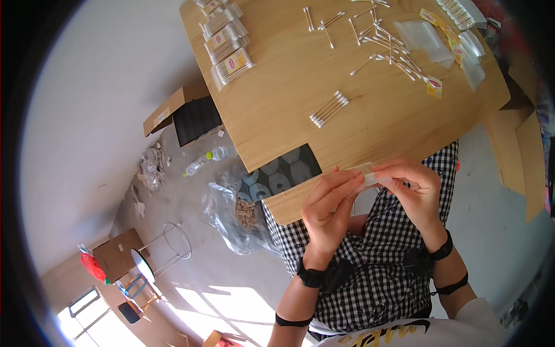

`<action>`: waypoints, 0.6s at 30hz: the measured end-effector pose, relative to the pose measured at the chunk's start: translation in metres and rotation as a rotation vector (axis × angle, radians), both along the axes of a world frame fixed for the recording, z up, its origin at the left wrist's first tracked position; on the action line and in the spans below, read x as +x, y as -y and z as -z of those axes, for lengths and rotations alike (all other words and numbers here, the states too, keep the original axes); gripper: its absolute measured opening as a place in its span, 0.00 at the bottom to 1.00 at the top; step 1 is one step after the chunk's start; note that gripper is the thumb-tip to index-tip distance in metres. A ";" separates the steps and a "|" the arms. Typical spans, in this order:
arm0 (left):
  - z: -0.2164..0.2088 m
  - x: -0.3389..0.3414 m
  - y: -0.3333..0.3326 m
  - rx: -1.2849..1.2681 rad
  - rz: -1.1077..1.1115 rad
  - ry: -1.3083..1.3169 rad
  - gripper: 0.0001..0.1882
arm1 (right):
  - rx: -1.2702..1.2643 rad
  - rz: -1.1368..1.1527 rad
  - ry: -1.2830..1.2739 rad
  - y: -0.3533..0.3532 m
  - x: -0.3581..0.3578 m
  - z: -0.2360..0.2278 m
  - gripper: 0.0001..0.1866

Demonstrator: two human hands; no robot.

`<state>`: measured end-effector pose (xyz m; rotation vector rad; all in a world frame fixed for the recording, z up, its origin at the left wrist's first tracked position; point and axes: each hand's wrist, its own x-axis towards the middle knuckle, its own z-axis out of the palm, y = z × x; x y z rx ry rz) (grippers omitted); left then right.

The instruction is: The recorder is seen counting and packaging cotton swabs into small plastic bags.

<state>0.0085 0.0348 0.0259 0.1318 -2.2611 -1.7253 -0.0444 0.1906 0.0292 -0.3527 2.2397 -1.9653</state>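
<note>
Above my lap, at the table's near edge, both hands pinch a small clear plastic bag [368, 173] with what looks like a bundle of cotton swabs inside. My left hand [327, 203] closes its fingertips on one end. From the other side my right hand [417, 186] grips the opposite end between thumb and fingers. The fingers partly hide the bag's contents. Beyond them, a neat row of several cotton swabs [329, 109] lies side by side on the wooden table [277, 98]. A loose heap of cotton swabs [390, 43] is scattered farther off.
Filled swab packets [232, 63] line the table's far left edge. Empty clear bags [425, 41], a yellow card [434, 86] and a full swab packet [459, 13] lie far right. A dark patterned mat [283, 173] covers the near left corner. Cardboard boxes [509, 150] stand right.
</note>
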 end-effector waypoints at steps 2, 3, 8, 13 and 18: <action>0.004 -0.001 -0.003 0.048 -0.009 0.023 0.08 | -0.056 0.020 0.137 -0.002 0.003 0.006 0.03; 0.006 -0.002 -0.004 0.095 -0.017 0.048 0.07 | -0.009 0.008 0.081 -0.003 0.006 0.001 0.03; -0.005 -0.002 0.001 0.085 0.039 0.064 0.17 | -0.119 0.039 0.263 -0.003 0.010 -0.004 0.05; 0.006 0.033 0.000 0.329 0.019 0.227 0.22 | -0.285 0.116 0.597 -0.005 0.026 -0.017 0.10; -0.011 0.043 0.002 0.339 0.148 0.232 0.18 | -0.089 -0.011 0.139 -0.004 0.020 -0.020 0.18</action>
